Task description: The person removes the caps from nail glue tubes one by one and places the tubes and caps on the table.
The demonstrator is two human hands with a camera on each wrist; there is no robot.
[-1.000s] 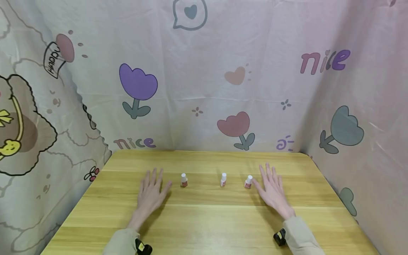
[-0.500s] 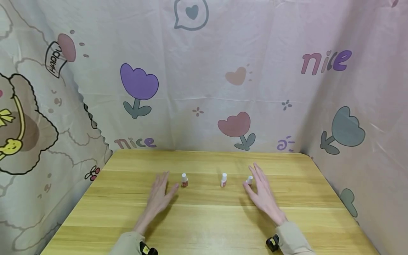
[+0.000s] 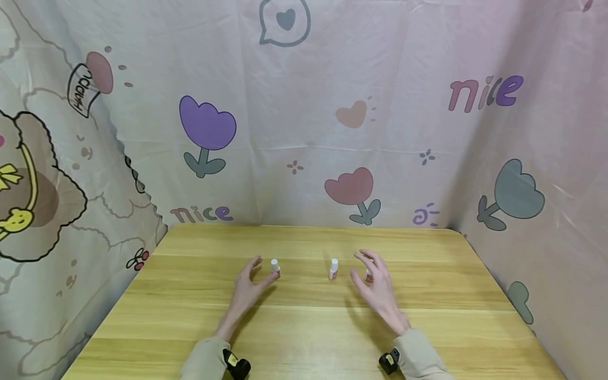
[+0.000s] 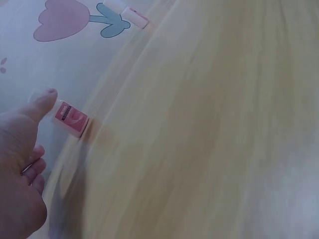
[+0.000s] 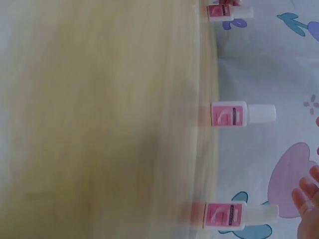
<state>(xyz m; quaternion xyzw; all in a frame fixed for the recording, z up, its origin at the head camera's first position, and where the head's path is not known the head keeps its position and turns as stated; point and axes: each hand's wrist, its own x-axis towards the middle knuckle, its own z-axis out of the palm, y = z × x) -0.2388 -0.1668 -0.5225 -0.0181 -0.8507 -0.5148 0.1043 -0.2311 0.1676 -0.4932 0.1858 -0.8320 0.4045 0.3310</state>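
Observation:
Three small white-capped bottles with pink-red labels stand upright in a row on the wooden table. My left hand (image 3: 248,290) is beside the left bottle (image 3: 274,265), thumb overlapping its lower part in the head view; in the left wrist view that thumb (image 4: 42,103) points across the bottle's (image 4: 72,119) top. My right hand (image 3: 379,287), fingers loosely curved and spread from the thumb, partly hides the right bottle (image 3: 369,276). Between the hands is the middle bottle (image 3: 334,269), touched by neither. Nothing is gripped. At the right wrist view's edge, a few right-hand fingers (image 5: 308,191) show.
The wooden table (image 3: 304,327) reaches back to a printed cloth (image 3: 285,116) with tulips and lettering, which also hangs along both sides. Each wrist wears a small black camera, the left one (image 3: 236,365) and the right one (image 3: 389,361), by the beige sleeves.
Both hands have moved inward from flat, spread poses, the left toward the left bottle and the right across the right bottle. Their fingers are now more bent. The bottles stay in place.

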